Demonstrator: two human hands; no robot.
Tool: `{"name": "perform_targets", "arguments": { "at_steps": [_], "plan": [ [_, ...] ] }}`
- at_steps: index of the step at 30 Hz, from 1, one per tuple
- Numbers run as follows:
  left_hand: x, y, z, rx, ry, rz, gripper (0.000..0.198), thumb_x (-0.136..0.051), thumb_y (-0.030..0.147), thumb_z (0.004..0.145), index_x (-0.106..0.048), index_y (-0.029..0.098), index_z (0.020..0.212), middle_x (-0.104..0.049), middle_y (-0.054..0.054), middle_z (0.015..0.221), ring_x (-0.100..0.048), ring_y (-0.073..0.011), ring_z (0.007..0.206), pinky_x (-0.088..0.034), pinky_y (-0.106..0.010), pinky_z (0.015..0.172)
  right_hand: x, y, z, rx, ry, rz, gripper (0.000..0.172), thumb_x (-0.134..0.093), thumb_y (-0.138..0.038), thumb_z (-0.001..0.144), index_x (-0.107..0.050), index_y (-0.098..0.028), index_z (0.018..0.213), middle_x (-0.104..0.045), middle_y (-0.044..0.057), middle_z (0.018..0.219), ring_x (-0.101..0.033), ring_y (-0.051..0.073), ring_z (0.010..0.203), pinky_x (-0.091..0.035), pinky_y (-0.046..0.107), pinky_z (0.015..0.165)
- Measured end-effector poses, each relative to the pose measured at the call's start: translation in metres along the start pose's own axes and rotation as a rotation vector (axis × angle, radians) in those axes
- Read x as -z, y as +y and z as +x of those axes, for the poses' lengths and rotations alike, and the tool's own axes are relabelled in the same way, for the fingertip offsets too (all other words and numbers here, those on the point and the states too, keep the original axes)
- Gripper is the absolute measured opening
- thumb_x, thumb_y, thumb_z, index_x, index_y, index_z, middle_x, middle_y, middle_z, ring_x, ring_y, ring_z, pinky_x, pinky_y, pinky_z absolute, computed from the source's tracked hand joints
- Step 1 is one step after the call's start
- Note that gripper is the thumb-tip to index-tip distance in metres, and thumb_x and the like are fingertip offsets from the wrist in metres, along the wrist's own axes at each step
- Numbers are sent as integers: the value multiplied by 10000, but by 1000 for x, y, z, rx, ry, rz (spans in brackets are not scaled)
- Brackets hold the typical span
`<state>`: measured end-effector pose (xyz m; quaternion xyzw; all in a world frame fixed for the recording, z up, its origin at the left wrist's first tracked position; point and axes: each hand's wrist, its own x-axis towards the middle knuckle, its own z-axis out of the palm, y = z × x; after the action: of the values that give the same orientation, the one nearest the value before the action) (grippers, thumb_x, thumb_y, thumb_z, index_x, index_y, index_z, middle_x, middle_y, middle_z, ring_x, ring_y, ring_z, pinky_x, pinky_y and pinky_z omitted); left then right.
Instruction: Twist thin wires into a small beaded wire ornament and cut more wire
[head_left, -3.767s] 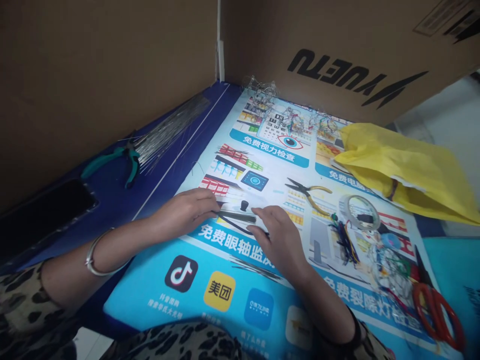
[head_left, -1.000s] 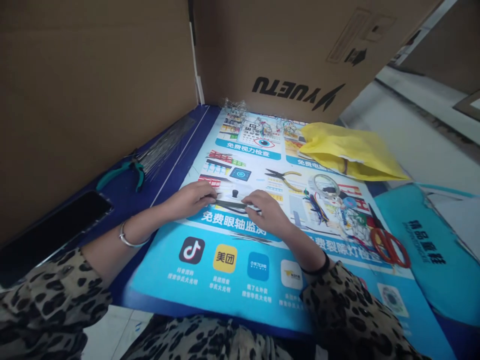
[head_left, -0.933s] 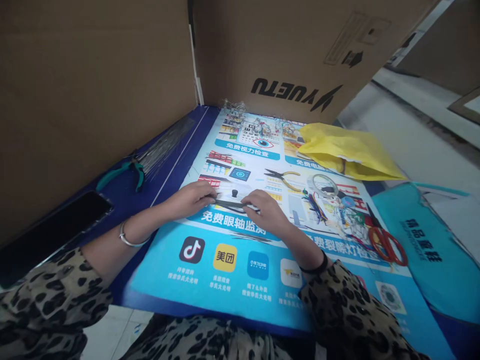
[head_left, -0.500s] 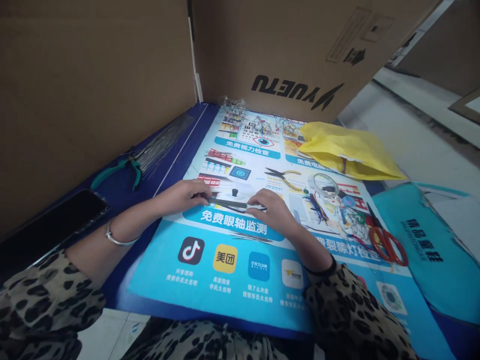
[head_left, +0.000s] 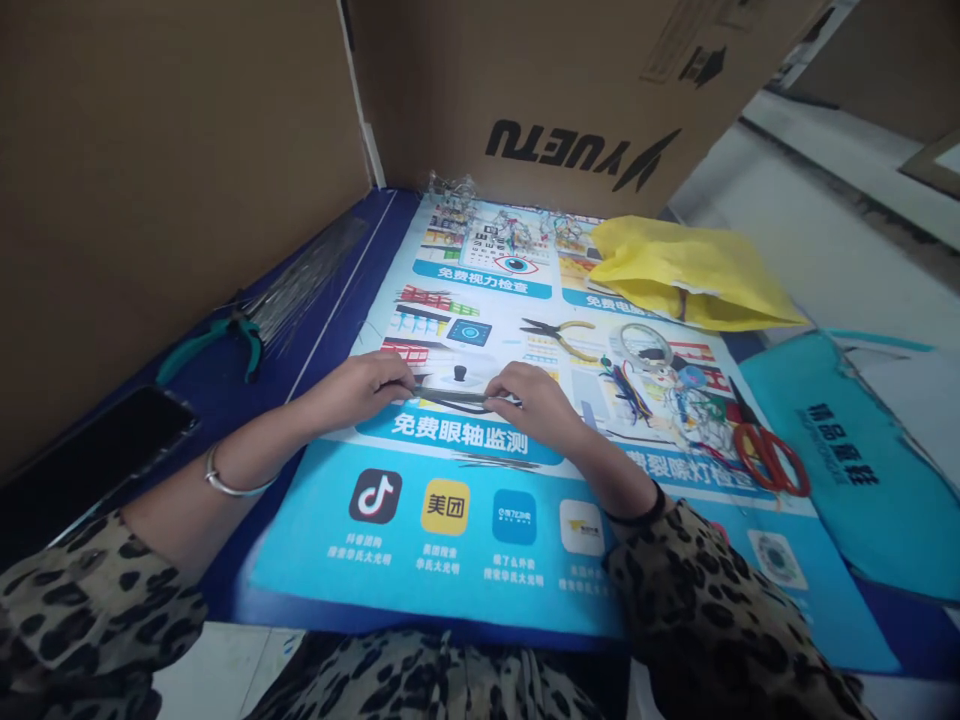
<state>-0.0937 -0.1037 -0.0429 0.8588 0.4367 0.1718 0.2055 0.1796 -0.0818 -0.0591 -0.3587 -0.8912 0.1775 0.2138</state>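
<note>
Between my two hands a thin bundle of dark strips or wires is stretched almost level above the printed poster. The fingers of my left hand pinch its left end, and those of my right hand pinch its right end. Just below the bundle, several thin dark pieces lie on the poster. Yellow-handled pliers rest beyond my right hand, with their jaws toward the left.
Teal-handled pliers and a fan of thin wires lie left, near a phone. Rightward are colored wires, a clear tape roll, red scissors, yellow bag and teal bag. Cardboard stands behind.
My right hand has turned slightly and its fingers have closed more on the bundle's end. The whole view has shifted a little, so the table things appear slightly higher and further left.
</note>
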Motion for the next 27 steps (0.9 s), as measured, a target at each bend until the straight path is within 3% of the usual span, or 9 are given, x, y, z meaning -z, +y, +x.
{"name": "perform_targets", "arguments": {
  "at_steps": [9,15,27],
  "plan": [
    [-4,3,5,-15,6,46,169,-446,230,842,-601,164,836,-626,-39,844,-563,-172,842,-430,-291,761,1,0,-2,17,15,-49,124,-537,-195,853,-641,-167,791,-602,33,785,-546,151,777,-401,264,723],
    [-4,3,3,-64,17,23,193,-423,239,848,-597,157,850,-617,-50,840,-552,-174,824,-437,-304,752,0,8,-4,38,49,-16,196,-481,-201,892,-674,-177,872,-654,50,860,-583,157,832,-438,277,763],
    [-5,3,2,-19,28,58,219,-449,339,848,-587,182,913,-647,-42,913,-582,-193,864,-464,-287,757,-1,5,-3,13,18,-47,97,-571,-215,839,-662,-184,831,-633,32,820,-568,151,833,-397,251,768]
  ]
}}
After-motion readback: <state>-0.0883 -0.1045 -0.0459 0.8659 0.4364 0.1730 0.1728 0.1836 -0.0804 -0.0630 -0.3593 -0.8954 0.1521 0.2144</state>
